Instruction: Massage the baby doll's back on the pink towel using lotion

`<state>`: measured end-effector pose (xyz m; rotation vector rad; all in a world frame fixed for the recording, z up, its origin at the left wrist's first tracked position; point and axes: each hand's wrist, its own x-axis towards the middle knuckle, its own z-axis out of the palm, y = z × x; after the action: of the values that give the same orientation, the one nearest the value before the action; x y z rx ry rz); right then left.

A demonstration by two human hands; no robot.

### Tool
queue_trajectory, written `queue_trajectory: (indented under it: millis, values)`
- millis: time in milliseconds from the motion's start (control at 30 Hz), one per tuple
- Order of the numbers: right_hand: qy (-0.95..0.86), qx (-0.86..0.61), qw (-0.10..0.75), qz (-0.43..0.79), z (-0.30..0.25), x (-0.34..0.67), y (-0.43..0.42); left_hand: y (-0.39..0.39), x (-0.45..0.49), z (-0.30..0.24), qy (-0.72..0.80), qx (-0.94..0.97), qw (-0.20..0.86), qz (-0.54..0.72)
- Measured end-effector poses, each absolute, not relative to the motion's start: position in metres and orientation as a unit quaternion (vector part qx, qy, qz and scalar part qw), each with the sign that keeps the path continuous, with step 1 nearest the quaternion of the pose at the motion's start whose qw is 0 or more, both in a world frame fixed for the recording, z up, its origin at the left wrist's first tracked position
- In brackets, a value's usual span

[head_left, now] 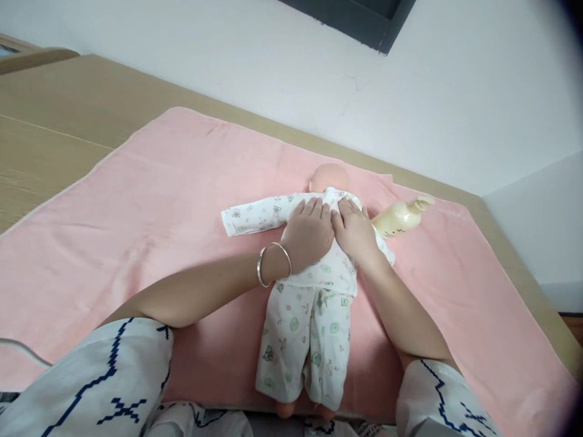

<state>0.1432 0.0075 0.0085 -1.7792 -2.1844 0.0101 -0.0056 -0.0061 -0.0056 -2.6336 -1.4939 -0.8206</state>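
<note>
A baby doll (pixel 328 177) lies on a pink blanket, its head toward the wall and its feet toward me. It wears a white printed top (pixel 325 276) and matching trousers (pixel 291 340). My left hand (pixel 310 233) rests flat on the upper part of the top, with a silver bangle at the wrist. Beside it, my right hand (pixel 356 230) lies flat on the other side, fingers stretched toward the doll's head. Both hands are open and hold nothing. One doll sleeve (pixel 255 215) is spread out to the left; the other is partly hidden by my right arm.
A pale yellow pump bottle (pixel 401 217) lies on its side to the right of the doll. The pink blanket (pixel 182 176) covers much of a wooden surface (pixel 54 115) against a white wall (pixel 218 48). At the lower left runs a white cable (pixel 25 349).
</note>
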Motion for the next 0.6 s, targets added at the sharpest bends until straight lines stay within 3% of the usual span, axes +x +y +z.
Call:
queue_trajectory:
  millis: [600]
  values:
    - [-0.78,-0.613,0.107,-0.068,0.02,0.13,-0.022,0.027,-0.013,-0.014,-0.491,-0.827,-0.063,-0.267]
